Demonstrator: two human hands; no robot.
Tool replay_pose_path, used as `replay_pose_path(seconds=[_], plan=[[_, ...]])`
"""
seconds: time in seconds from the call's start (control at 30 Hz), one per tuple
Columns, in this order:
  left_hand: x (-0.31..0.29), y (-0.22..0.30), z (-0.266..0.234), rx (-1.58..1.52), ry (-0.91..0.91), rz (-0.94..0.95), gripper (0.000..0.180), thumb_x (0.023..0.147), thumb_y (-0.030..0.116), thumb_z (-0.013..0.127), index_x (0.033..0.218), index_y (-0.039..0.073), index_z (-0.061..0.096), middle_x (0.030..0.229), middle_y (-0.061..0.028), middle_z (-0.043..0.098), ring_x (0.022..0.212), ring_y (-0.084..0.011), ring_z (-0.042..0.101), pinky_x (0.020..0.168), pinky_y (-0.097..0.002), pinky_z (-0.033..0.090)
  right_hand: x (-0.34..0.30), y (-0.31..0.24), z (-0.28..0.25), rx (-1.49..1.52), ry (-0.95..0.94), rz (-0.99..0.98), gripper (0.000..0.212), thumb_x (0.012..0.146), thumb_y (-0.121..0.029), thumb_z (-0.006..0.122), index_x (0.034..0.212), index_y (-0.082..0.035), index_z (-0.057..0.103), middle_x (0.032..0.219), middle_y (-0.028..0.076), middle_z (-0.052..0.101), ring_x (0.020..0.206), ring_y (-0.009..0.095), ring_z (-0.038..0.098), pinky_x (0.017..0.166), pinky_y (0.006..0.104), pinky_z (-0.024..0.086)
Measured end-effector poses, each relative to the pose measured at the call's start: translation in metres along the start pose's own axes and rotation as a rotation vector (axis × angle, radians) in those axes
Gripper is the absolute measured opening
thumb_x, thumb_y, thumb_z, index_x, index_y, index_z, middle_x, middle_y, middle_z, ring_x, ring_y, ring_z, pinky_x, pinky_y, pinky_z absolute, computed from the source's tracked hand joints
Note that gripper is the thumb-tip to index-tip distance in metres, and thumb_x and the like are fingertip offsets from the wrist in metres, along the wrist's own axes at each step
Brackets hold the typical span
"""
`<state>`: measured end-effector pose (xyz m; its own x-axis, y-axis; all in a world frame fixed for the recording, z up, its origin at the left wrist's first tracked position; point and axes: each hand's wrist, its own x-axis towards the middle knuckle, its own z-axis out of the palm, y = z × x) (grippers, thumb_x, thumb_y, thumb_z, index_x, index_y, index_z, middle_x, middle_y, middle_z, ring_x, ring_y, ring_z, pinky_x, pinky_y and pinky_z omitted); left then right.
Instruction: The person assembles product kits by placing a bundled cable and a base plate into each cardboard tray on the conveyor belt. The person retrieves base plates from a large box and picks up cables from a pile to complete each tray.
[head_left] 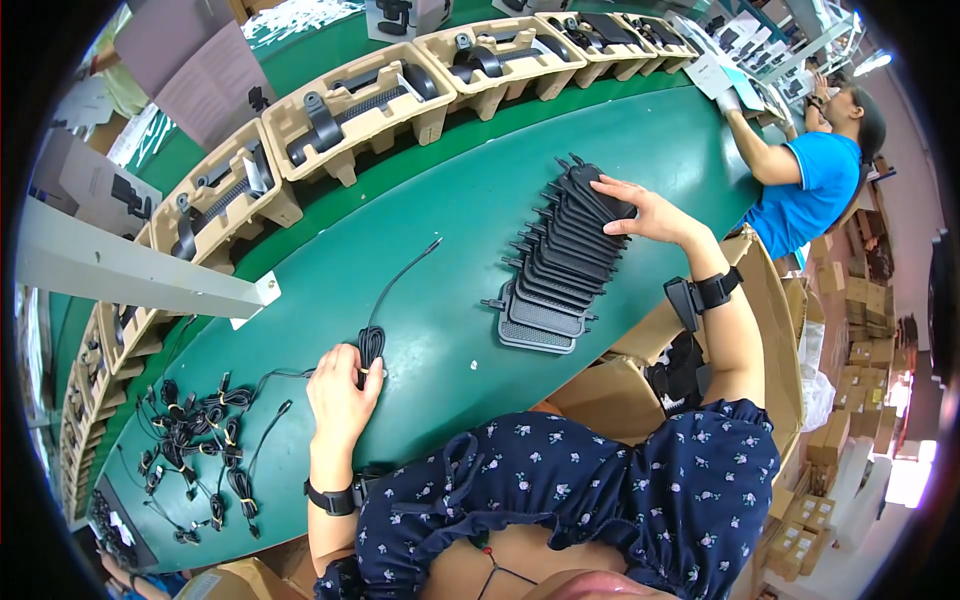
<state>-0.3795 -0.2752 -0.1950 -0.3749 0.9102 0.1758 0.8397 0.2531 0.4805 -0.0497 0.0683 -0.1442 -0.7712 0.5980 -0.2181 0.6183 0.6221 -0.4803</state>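
Observation:
My left hand [342, 392] is closed on a coiled black cable [371, 345], whose loose end with its plug stretches away over the green table. Toward the far right of the table, my right hand [650, 212] has its thumb and fingers on the top plate [597, 190] at the far end of an overlapping row of flat black plates [555, 260]. These plates have rounded corners and small pegs on their sides. The nearest plate [537, 335] shows a textured face. A pile of tied black cables [195, 435] lies left of my left hand.
Moulded cardboard trays [350, 150] with black parts line the table's far side. A grey metal post [150, 265] juts in from the left. An open cardboard box [610, 385] stands by my right arm. A co-worker in a blue shirt [815, 185] sits at the far right.

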Motion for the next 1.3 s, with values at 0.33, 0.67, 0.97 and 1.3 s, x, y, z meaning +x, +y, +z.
replay_pose_path(seconds=[0.33, 0.67, 0.97, 1.3], plan=[[-0.005, -0.002, -0.009, -0.04, -0.041, -0.11, 0.029, 0.072, 0.016, 0.071, 0.071, 0.006, 0.044, 0.061, -0.0057, 0.041, 0.057, -0.0236, 0.045, 0.054, -0.0366, 0.038, -0.01, -0.038, -0.032, 0.061, -0.089, 0.064, 0.04, 0.085, -0.023, 0.064, 0.122, -0.011, 0.057, 0.114, 0.013, 0.063, 0.095, 0.025, 0.062, 0.086, 0.0349, 0.047], [-0.003, -0.005, -0.002, -0.025, 0.065, -0.051, 0.027, 0.071, 0.011, 0.071, 0.071, 0.005, 0.045, 0.059, -0.0064, 0.039, 0.055, -0.0229, 0.043, 0.052, -0.0356, 0.037, -0.007, -0.086, -0.017, -0.446, 0.236, -0.037, 0.017, 0.087, -0.018, 0.058, 0.09, -0.002, 0.058, 0.079, 0.018, 0.062, 0.073, 0.038, 0.059, 0.064, 0.0425, 0.048], [-0.006, -0.007, 0.001, 0.009, 0.069, -0.005, 0.027, 0.07, 0.012, 0.071, 0.071, 0.006, 0.045, 0.06, -0.0062, 0.04, 0.058, -0.0238, 0.044, 0.053, -0.0369, 0.037, 0.087, -0.054, -0.107, -0.554, 1.122, -0.353, 0.012, 0.088, -0.01, 0.051, 0.095, -0.009, 0.061, 0.088, 0.009, 0.059, 0.079, 0.029, 0.059, 0.068, 0.0335, 0.048], [-0.011, -0.007, 0.002, 0.007, 0.079, -0.078, 0.028, 0.07, 0.013, 0.072, 0.069, 0.007, 0.045, 0.057, -0.005, 0.039, 0.055, -0.0237, 0.043, 0.051, -0.0364, 0.036, 0.194, -0.069, -0.141, -0.84, 0.847, -0.553, 0.013, 0.07, -0.006, 0.052, 0.08, -0.009, 0.06, 0.078, 0.011, 0.051, 0.079, 0.033, 0.052, 0.068, 0.0415, 0.044]])
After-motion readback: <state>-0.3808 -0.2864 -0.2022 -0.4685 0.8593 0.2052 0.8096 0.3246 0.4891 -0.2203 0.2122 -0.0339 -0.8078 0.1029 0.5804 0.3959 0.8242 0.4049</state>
